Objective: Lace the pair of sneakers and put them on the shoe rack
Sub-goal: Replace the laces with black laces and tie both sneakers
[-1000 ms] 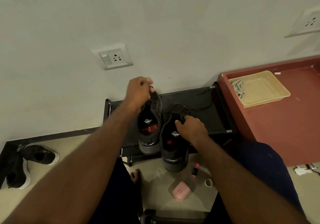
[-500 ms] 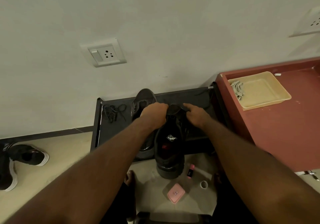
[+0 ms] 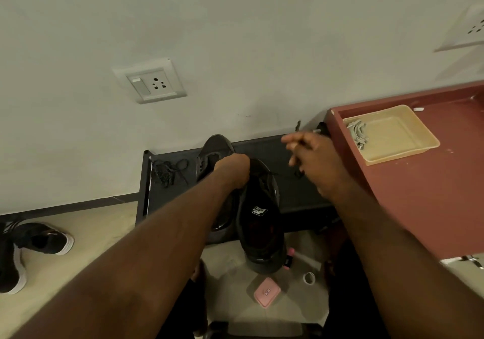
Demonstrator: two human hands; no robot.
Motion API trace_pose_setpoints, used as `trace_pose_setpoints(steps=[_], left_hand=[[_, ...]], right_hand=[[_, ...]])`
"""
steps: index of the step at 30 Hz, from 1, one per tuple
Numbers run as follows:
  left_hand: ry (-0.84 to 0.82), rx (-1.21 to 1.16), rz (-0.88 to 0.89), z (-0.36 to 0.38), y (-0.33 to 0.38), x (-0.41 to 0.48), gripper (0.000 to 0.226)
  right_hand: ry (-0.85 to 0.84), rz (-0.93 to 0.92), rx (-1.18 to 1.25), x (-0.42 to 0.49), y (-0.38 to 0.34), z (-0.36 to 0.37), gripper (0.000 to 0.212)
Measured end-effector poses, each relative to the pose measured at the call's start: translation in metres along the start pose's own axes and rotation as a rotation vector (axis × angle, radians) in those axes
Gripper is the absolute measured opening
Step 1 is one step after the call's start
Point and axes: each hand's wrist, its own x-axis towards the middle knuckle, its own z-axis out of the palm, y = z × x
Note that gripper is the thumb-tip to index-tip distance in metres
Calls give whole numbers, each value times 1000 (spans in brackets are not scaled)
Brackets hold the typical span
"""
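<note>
A black sneaker [image 3: 262, 215] lies half on the black shoe rack [image 3: 267, 144], its heel hanging over the floor. My left hand [image 3: 233, 171] grips its front end. Behind my left hand, a grey sneaker [image 3: 216, 147] sits on the rack with its toe towards the wall. My right hand [image 3: 311, 157] is raised to the right of the black sneaker, blurred, and pinches a dark shoelace [image 3: 297, 127] whose end sticks up above the fingers. Another loose black lace [image 3: 167, 171] lies bunched on the rack's left end.
Another pair of black shoes with white soles [image 3: 39, 241] lies on the floor at left. A red table [image 3: 432, 194] with a beige tray [image 3: 392, 134] stands right of the rack. A pink case [image 3: 267, 292], a pink tube [image 3: 289, 258] and a tape roll [image 3: 309, 278] lie on the floor.
My right hand has lifted off the black sneaker and swung up and to the right with the lace. My left hand moved from the grey sneaker to the black sneaker's front.
</note>
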Motion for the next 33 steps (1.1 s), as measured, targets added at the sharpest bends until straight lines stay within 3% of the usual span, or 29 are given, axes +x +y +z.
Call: trace_pose_setpoints(steps=[2,4,5,7,8,12,16,19,23,26,28,30,33], left_hand=[[-22,-159,-32,-1,3,1,31],[-96,-274,-74,-6,7,-3,39],[-131,-323,-65,-8,8,-6,37],[-127,-777,-202,-8,11,-3,26],[-67,-791,-205,-8,10,-1,28],[97,-770,-207,-17,1,-4,25],[219,-924,-123,-53,-9,-19,22],[337,-731,-31,-101,-15,-39,17],[545,-14,76,-183,-16,-84,25],[664,277,82,-235,-15,-119,36],[691,271,44,-264,-18,-137,33],[704,77,21,-285,-23,-154,32],[720,-309,78,-303,-27,-171,34]], right_hand=[[-205,25,-404,-19,22,23,12],[-354,95,-554,-30,34,46,20],[-360,127,-561,-31,38,54,21],[-286,70,-657,-29,42,61,20],[-272,50,-689,-28,46,62,19],[-277,85,-515,-24,53,57,23],[106,88,14,-7,17,42,13],[150,98,332,12,-42,26,16],[169,2,338,28,-137,4,24],[168,-76,290,21,-198,-4,35],[146,-105,254,11,-228,-6,50],[112,-90,263,-1,-251,-7,57],[93,-66,284,-16,-271,-9,41]])
